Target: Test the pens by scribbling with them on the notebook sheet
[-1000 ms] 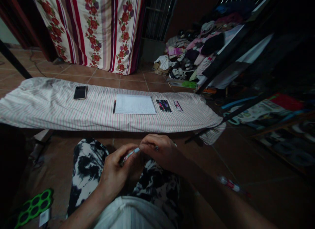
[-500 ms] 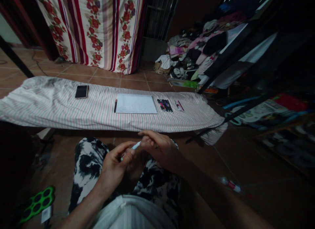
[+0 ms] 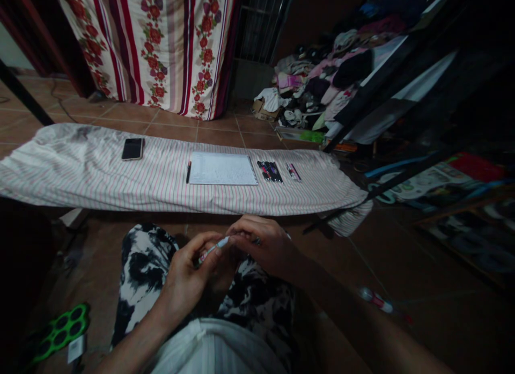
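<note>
Plastic pen [image 3: 222, 242], paper notebook [image 3: 223, 168], wrinkled cloth [image 3: 164, 189]

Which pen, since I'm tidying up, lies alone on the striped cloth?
The dark, orange-ended pen beside the left edge of the notebook; the other pens on the cloth lie grouped past the notebook's spiral side.

From my end I see top [image 3: 213, 350]: pale, whitish, w/ faint lengthwise lines & puckered fold [image 3: 200, 332] at front. Trousers [image 3: 139, 277]: blk/wht, blotchy tie-dye-type patt.; R leg [image 3: 267, 299] in deeper shade. L hand [image 3: 187, 264], R hand [image 3: 267, 245] & forearms [image 3: 148, 325] bare.
</note>
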`<state>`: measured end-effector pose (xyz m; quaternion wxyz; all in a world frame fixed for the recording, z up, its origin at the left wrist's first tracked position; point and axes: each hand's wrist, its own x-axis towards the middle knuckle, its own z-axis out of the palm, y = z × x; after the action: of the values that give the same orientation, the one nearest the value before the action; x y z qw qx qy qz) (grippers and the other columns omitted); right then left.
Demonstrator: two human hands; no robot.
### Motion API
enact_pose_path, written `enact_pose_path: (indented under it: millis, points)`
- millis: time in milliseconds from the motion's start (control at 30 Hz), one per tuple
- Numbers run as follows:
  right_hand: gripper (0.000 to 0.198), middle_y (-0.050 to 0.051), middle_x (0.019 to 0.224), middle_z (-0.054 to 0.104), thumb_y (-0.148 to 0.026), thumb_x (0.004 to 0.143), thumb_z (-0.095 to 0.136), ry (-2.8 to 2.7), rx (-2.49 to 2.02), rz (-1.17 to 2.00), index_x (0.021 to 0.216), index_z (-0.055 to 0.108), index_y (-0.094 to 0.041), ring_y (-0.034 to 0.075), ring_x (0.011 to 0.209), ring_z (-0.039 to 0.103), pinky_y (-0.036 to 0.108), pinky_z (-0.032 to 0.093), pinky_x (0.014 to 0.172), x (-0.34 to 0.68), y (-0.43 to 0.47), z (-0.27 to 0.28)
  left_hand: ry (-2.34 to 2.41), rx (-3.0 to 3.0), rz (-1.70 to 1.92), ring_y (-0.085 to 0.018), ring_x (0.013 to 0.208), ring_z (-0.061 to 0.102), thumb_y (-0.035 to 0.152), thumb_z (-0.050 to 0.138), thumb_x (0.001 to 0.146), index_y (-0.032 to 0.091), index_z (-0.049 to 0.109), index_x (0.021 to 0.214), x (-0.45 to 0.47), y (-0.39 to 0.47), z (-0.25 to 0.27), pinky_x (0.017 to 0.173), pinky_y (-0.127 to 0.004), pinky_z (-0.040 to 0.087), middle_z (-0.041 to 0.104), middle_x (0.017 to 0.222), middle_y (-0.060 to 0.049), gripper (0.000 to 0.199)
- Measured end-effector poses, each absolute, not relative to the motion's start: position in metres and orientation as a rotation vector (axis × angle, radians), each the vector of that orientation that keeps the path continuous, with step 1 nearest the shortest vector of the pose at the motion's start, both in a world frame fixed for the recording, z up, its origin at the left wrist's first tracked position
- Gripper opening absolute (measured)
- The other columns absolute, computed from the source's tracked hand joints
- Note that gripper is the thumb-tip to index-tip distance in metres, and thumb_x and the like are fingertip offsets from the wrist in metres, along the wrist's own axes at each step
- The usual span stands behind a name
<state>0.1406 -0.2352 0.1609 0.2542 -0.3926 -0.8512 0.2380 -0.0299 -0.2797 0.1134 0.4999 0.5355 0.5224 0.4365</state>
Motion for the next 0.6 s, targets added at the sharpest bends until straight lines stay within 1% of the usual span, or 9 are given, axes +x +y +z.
enact_pose_path:
  millis: [167,300,433,500,600]
  points:
    - [0.021,0.001,0.065,0.056,-0.03,0.086,0.048,-2.381,-1.121,0.571,0.073,0.059,-0.016,0.011,0.061,0.05,0.022,0.036,0.057,0.1396,-0.2351,0.1606,1.304,1.436,1.049,-0.015,0.073,0.063,0.032,0.054,0.081,0.02,0.062,0.098,-0.032,-0.2823,0.1145,0.065,-0.021,0.048,0.068,0.081,-0.002,0.022]
    - [0.03,-0.001,0.06,0.05,-0.031,0.087,0.042,-2.414,-1.151,0.483,0.063,0.052,-0.016,0.01,0.057,0.044,0.023,0.031,0.054,0.1373,-0.2365,0.1588,1.257,1.57,1.073,-0.015,0.085,0.063,0.028,0.053,0.082,0.023,0.063,0.099,-0.031,-0.283,0.1154,0.073,-0.02,0.047,0.068,0.093,-0.001,0.021]
    - [0.038,-0.002,0.054,0.042,-0.031,0.09,0.035,-2.403,-1.166,0.449,0.056,0.044,-0.017,0.009,0.053,0.04,0.023,0.027,0.053,0.1351,-0.2378,0.1546,1.239,1.576,1.114,-0.016,0.091,0.062,0.026,0.053,0.082,0.023,0.065,0.101,-0.0286,-0.2825,0.1156,0.078,-0.022,0.047,0.068,0.098,-0.002,0.022]
    - [0.04,-0.003,0.053,0.041,-0.032,0.091,0.033,-2.382,-1.195,0.457,0.055,0.043,-0.017,0.008,0.052,0.039,0.023,0.027,0.053,0.134,-0.2379,0.1526,1.235,1.545,1.125,-0.017,0.09,0.062,0.027,0.053,0.081,0.023,0.066,0.1,-0.0279,-0.2817,0.1149,0.077,-0.023,0.047,0.069,0.098,-0.003,0.023]
    - [0.041,-0.002,0.053,0.043,-0.033,0.091,0.033,-2.377,-1.243,0.454,0.056,0.045,-0.017,0.009,0.052,0.041,0.023,0.028,0.053,0.1323,-0.2377,0.1515,1.241,1.43,1.116,-0.015,0.076,0.063,0.03,0.056,0.079,0.021,0.067,0.097,-0.0281,-0.2801,0.1136,0.068,-0.023,0.049,0.069,0.091,-0.003,0.023]
